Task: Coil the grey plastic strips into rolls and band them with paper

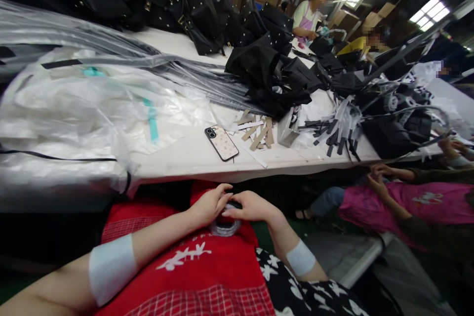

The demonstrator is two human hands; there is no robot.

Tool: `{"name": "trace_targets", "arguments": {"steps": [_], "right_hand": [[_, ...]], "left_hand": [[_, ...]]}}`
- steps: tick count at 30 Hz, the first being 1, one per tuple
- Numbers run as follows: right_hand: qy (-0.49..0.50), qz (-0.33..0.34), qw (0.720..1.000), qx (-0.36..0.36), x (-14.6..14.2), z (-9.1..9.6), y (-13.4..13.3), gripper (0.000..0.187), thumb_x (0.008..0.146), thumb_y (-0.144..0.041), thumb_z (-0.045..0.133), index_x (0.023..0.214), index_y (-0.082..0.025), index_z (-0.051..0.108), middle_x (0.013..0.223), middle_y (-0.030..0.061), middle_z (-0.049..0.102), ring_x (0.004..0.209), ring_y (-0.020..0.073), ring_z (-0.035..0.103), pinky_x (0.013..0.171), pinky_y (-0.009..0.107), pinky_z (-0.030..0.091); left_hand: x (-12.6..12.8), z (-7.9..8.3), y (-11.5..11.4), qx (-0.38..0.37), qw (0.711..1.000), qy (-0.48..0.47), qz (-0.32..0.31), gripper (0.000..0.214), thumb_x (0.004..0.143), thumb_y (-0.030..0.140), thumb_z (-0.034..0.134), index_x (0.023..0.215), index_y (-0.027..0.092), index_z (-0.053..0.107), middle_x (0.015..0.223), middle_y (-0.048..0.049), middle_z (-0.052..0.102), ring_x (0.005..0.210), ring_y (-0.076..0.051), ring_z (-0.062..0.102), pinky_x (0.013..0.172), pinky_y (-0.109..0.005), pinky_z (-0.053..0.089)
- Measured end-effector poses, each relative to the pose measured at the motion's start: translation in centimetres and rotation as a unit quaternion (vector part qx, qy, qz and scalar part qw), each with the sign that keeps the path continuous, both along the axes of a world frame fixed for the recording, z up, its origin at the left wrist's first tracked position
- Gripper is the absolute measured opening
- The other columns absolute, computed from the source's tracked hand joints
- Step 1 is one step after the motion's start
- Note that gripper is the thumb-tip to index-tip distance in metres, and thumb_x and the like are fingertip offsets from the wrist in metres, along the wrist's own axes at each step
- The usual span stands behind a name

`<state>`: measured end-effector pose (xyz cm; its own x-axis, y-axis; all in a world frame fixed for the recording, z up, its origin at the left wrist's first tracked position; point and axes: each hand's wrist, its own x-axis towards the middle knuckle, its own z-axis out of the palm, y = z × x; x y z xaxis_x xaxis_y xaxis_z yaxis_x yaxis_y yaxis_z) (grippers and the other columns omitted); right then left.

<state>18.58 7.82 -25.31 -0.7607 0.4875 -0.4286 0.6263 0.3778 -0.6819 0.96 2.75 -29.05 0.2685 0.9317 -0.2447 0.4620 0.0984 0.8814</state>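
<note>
In the head view both hands meet over the lap, on a red apron (196, 266). Between and below them is a clear, shiny plastic coil (225, 228) with something dark at its upper part. My left hand (212, 206) has its fingers bent over the top of the coil. From the other side, my right hand (252, 206) curls its fingers round the same coil, thumb toward the left hand. The fingertips nearly touch, and they hide what lies directly under them. A phone in a patterned case (222, 144) lies on the table just beyond the hands.
Clear plastic bags (74, 103) cover the table's left side. Black bags (203, 15) are heaped along the back. Brown and white strips (261, 133) lie beyond the phone, with black-ended strips (338, 128) farther right. A co-worker in a pink apron (418, 202) sits at right.
</note>
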Motion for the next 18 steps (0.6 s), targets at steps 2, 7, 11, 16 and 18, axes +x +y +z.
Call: {"name": "trace_targets", "arguments": {"steps": [2,7,11,16,18], "right_hand": [[0.011,-0.027,0.999,-0.043,0.7,-0.6,-0.7,0.049,0.079,-0.061,0.060,0.085,-0.013,0.069,0.069,0.0009,0.062,0.060,0.0123,0.050,0.054,0.021,0.031],[0.072,-0.071,0.980,-0.171,1.7,-2.0,-1.6,0.044,0.082,-0.055,0.060,0.092,-0.013,0.068,0.075,-0.0015,0.063,0.068,0.0136,0.055,0.062,0.021,0.040],[0.110,-0.078,0.979,-0.155,1.1,-2.4,-1.8,0.038,0.084,-0.049,0.060,0.101,-0.017,0.068,0.090,-0.0002,0.068,0.081,0.0171,0.060,0.074,0.023,0.044],[0.072,-0.076,0.990,-0.096,1.1,-1.5,-0.1,0.035,0.082,-0.050,0.062,0.093,-0.018,0.069,0.075,-0.0007,0.067,0.068,0.0138,0.059,0.064,0.022,0.044],[0.080,-0.162,0.983,0.009,1.7,-1.1,2.0,0.031,0.085,-0.047,0.058,0.091,-0.018,0.069,0.076,0.0009,0.067,0.069,0.0140,0.059,0.066,0.023,0.045]], "left_hand": [[-0.3,-0.5,-0.6,0.009,1.000,-0.008,0.019,0.031,0.093,0.038,0.035,0.101,0.019,0.057,0.090,-0.0056,0.067,0.083,-0.020,0.063,0.079,-0.031,0.048],[-1.1,-0.1,-0.6,-0.005,0.997,-0.071,-0.026,0.037,0.094,0.042,0.032,0.089,0.019,0.060,0.079,-0.0008,0.064,0.073,-0.016,0.059,0.072,-0.026,0.047],[-1.3,0.7,-0.1,-0.003,0.991,-0.103,-0.088,0.035,0.091,0.044,0.042,0.094,0.018,0.066,0.092,-0.0037,0.070,0.084,-0.017,0.062,0.080,-0.026,0.047],[-1.3,-0.1,-0.6,-0.038,0.993,-0.090,-0.063,0.039,0.089,0.045,0.044,0.088,0.016,0.071,0.082,-0.0041,0.071,0.076,-0.018,0.063,0.073,-0.026,0.048],[-1.3,-0.5,-0.9,-0.050,0.996,-0.074,-0.029,0.041,0.088,0.046,0.044,0.087,0.016,0.071,0.081,-0.0040,0.071,0.076,-0.019,0.063,0.073,-0.026,0.048]]}}
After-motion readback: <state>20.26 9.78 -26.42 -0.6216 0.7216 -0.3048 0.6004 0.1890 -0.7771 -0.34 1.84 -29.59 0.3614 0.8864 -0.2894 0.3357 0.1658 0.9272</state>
